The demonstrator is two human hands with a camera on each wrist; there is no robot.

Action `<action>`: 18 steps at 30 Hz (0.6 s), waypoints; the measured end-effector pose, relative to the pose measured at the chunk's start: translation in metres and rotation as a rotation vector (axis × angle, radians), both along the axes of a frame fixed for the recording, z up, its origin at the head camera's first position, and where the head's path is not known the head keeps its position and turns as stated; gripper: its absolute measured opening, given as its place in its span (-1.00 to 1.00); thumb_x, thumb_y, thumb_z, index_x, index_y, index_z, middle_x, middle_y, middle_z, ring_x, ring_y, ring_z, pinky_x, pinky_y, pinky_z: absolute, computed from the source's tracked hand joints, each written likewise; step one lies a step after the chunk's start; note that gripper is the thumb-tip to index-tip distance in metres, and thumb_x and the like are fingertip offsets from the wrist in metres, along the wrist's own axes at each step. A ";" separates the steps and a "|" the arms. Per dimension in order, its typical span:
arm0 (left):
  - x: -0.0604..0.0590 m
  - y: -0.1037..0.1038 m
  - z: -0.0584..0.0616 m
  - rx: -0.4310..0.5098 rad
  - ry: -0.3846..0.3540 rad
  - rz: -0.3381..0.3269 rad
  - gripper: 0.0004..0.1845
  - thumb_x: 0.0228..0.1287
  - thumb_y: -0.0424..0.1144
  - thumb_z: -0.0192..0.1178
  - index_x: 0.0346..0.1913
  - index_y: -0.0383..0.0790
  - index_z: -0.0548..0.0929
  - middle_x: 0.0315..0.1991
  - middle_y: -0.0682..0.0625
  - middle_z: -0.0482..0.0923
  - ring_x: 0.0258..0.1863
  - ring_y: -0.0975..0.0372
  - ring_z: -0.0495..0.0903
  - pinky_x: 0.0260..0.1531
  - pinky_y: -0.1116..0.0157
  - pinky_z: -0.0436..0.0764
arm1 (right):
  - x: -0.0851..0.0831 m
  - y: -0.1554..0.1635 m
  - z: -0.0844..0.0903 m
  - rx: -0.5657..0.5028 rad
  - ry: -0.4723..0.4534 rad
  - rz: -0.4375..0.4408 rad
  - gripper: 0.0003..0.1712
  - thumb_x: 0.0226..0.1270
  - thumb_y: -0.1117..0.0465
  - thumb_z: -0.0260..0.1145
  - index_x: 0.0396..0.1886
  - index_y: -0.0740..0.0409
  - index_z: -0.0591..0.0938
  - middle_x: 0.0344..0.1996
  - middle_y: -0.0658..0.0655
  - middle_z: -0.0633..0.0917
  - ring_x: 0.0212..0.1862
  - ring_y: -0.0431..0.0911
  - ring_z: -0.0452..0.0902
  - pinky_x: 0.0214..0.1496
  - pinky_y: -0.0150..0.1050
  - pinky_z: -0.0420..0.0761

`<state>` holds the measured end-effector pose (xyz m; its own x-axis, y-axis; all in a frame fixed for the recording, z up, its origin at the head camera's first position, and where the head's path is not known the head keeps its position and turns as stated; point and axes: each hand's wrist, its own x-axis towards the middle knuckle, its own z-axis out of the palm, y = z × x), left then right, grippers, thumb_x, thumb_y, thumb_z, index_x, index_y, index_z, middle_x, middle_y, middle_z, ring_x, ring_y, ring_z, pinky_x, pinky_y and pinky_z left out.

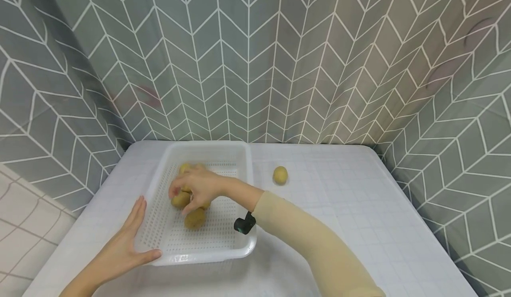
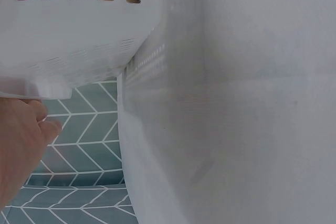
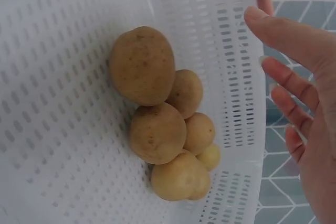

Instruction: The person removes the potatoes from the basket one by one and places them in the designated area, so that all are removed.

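Observation:
A white perforated basket (image 1: 207,259) stands on the white table and holds several yellow-brown potatoes (image 1: 194,218). My right hand (image 1: 190,191) hovers just over the pile, holding nothing. In the right wrist view that hand (image 3: 296,85) has its fingers spread straight beside the potatoes (image 3: 143,66), inside the basket (image 3: 52,87). My left hand (image 1: 137,234) lies flat against the basket's near left corner, thumb along the front rim. The left wrist view shows the basket's underside (image 2: 79,30) and part of the left hand (image 2: 21,145). One more potato (image 1: 280,175) lies on the table, right of the basket.
Grey herringbone-tiled walls (image 1: 255,57) close the table (image 1: 359,208) in at the back and on both sides. A small black wrist camera (image 1: 244,224) sits on my right forearm above the basket's right rim. The table's left edge (image 2: 123,145) drops off beside my left hand.

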<state>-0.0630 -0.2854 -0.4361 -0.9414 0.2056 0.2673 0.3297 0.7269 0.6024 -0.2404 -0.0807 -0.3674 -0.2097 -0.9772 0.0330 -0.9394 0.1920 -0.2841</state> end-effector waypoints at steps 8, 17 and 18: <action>0.000 0.001 0.000 0.012 -0.005 -0.003 0.37 -0.16 -0.12 0.53 0.53 -0.20 -0.31 0.54 -0.12 -0.46 0.43 -0.29 -0.23 0.19 0.54 -0.27 | 0.007 -0.009 -0.008 0.235 0.097 -0.034 -0.43 -0.05 -0.17 0.53 0.02 -0.25 0.60 -0.18 -0.30 0.58 -0.07 -0.40 0.32 0.01 -0.41 0.22; 0.000 0.001 0.000 -0.004 0.004 0.000 0.36 -0.16 -0.12 0.53 0.53 -0.22 -0.30 0.54 -0.14 -0.44 0.46 -0.20 -0.26 0.16 0.64 -0.29 | 0.018 -0.014 -0.012 0.434 0.204 -0.073 -0.41 -0.18 -0.18 0.59 -0.09 -0.43 0.55 -0.25 -0.35 0.50 -0.13 -0.38 0.23 -0.06 -0.34 0.26; 0.000 0.001 0.000 -0.005 0.003 0.000 0.36 -0.16 -0.12 0.53 0.53 -0.22 -0.30 0.54 -0.13 -0.44 0.46 -0.19 -0.27 0.15 0.64 -0.30 | 0.019 -0.015 -0.013 0.450 0.215 -0.063 -0.42 -0.18 -0.17 0.60 -0.09 -0.43 0.55 -0.25 -0.36 0.50 -0.12 -0.37 0.23 0.01 -0.34 0.25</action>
<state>-0.0632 -0.2846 -0.4357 -0.9406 0.2067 0.2692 0.3315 0.7299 0.5978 -0.2217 -0.0958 -0.3803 -0.3036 -0.8901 -0.3398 -0.9501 0.3094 0.0384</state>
